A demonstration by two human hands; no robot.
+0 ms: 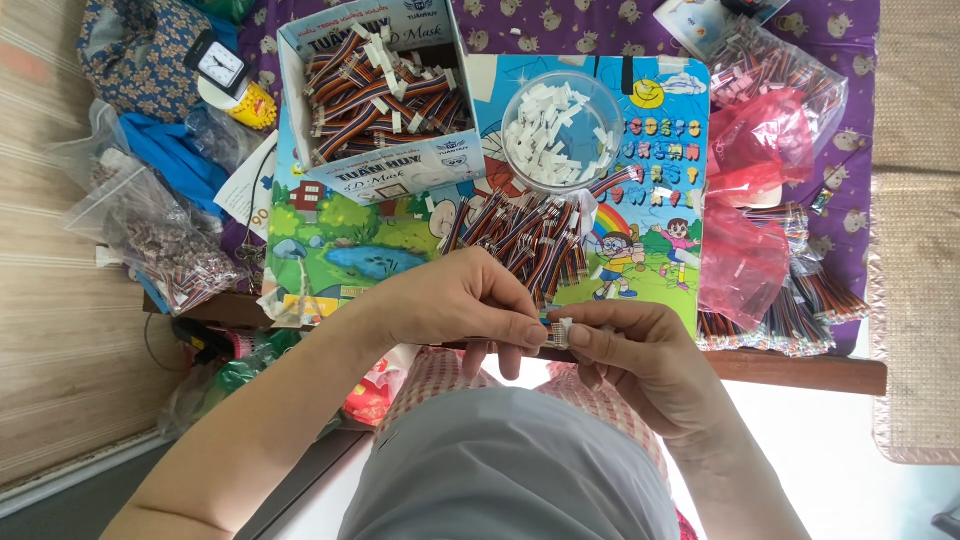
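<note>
Nearest to me, my left hand (470, 305) and my right hand (630, 345) meet above the table edge. Both have the fingers closed in a pinch on one small white connector (558, 332), which sits between the fingertips. Just behind the hands lies a loose pile of striped ribbon cables (525, 235) on a colourful cartoon board (340, 240). Further away stand a clear bowl of white connectors (560, 130) and a cardboard box of cables (375, 95).

Both hands, left hand (470, 305) and right hand (635, 350), pinch a small white connector (558, 332) at the table's (800, 372) near edge, beside loose ribbon wires (525, 240).
</note>
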